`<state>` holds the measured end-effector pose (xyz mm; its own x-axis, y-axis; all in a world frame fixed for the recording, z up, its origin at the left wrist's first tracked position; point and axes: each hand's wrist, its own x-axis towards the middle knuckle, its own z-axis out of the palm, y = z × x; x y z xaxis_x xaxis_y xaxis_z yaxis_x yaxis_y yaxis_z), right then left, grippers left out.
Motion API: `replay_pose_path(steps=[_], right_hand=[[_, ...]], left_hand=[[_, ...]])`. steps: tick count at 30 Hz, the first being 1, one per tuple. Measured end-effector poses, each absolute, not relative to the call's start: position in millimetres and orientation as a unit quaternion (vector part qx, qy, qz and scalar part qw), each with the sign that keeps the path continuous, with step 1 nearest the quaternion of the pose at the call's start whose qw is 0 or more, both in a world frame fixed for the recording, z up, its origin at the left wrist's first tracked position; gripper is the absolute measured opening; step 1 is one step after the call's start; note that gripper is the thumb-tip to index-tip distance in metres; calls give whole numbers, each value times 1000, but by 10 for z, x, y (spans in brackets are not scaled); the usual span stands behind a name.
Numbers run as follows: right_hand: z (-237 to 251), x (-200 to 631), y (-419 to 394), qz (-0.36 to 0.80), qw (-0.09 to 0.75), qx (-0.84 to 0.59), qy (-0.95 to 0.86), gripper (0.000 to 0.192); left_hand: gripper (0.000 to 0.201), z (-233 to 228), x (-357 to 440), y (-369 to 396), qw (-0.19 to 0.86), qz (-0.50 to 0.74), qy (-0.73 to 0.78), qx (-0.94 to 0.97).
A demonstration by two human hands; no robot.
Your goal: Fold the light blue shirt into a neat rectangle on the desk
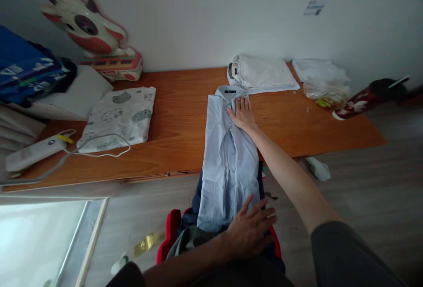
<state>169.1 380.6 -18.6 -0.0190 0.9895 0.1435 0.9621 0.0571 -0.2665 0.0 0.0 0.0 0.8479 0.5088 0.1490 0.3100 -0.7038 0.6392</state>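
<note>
A light blue button shirt (228,159), folded into a long narrow strip, runs from the wooden tabletop down over its front edge. Its collar lies at the far end. My right hand (243,114) rests flat on the shirt just below the collar, fingers spread. Reaching across from the left, my left hand (251,227) is over the shirt's lower right end with its fingers apart. Whether it touches the cloth I cannot tell. Beneath that lower end, dark clothes (190,225) lie over something red (172,229).
Behind the shirt sits a stack of folded light clothes (264,73). To the left lie a patterned folded cloth (122,117), a white cable (112,154) and a white power strip (35,152). A cow toy (87,31) stands behind; a dark red tumbler (358,102) lies right.
</note>
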Motion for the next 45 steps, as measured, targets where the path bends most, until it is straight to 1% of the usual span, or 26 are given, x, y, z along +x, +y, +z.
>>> replay_pose_path(steps=[2, 4, 6, 8, 10, 12, 14, 16, 18, 20, 22, 23, 26, 28, 31, 34, 37, 39, 42, 45], right_hand=[[-188, 1689, 3805, 51, 149, -685, -712, 91], [-187, 1683, 3808, 54, 151, -685, -710, 89], [-160, 1673, 3807, 55, 152, -686, -709, 88], [-83, 1660, 3784, 46, 165, -683, -710, 85], [48, 1642, 3708, 21, 197, -666, -719, 74], [204, 1611, 3557, 0, 240, -638, -732, 58], [341, 1558, 3336, 18, 261, -618, -742, 48], [429, 1483, 3089, 76, 236, -614, -749, 52], [468, 1398, 2878, 129, 179, -617, -755, 62], [470, 1318, 2758, 152, 126, -626, -755, 70], [451, 1261, 2741, 155, 96, -638, -748, 69], [436, 1245, 2762, 153, 90, -642, -746, 65], [385, 1256, 2866, 158, 90, -646, -742, 42], [350, 1304, 2914, 177, 103, -640, -740, 33], [296, 1387, 2915, 202, 138, -626, -741, 30], [244, 1423, 2875, 193, 164, -629, -735, 31], [208, 1403, 2844, 175, 166, -635, -734, 33], [199, 1376, 2831, 167, 165, -637, -734, 32], [198, 1346, 2815, 159, 165, -642, -732, 31], [197, 1352, 2811, 154, 172, -643, -730, 31]], left_hand=[[59, -269, 116, 87, 245, 145, 205, 936], [59, -518, 181, 138, 209, 136, 196, 948], [58, -668, 207, 155, 197, 142, 184, 952], [59, -692, 210, 153, 202, 149, 186, 950], [57, -619, 192, 139, 227, 160, 191, 942], [47, -499, 137, 107, 272, 195, 206, 920], [30, -384, 28, 55, 317, 260, 257, 875], [12, -308, -134, -2, 322, 326, 356, 814], [3, -286, -326, -47, 282, 353, 470, 758], [10, -313, -515, -78, 239, 327, 555, 727], [19, -374, -672, -113, 221, 268, 601, 720], [24, -411, -732, -139, 218, 239, 612, 722], [35, -528, -842, -253, 214, 181, 622, 731], [33, -593, -871, -338, 218, 163, 622, 735], [27, -650, -894, -423, 238, 147, 617, 736], [25, -647, -920, -433, 256, 144, 600, 744], [16, -612, -926, -371, 263, 156, 580, 755], [15, -594, -898, -291, 257, 165, 584, 752], [20, -588, -819, -140, 242, 168, 605, 740], [12, -582, -774, -46, 236, 166, 605, 742]])
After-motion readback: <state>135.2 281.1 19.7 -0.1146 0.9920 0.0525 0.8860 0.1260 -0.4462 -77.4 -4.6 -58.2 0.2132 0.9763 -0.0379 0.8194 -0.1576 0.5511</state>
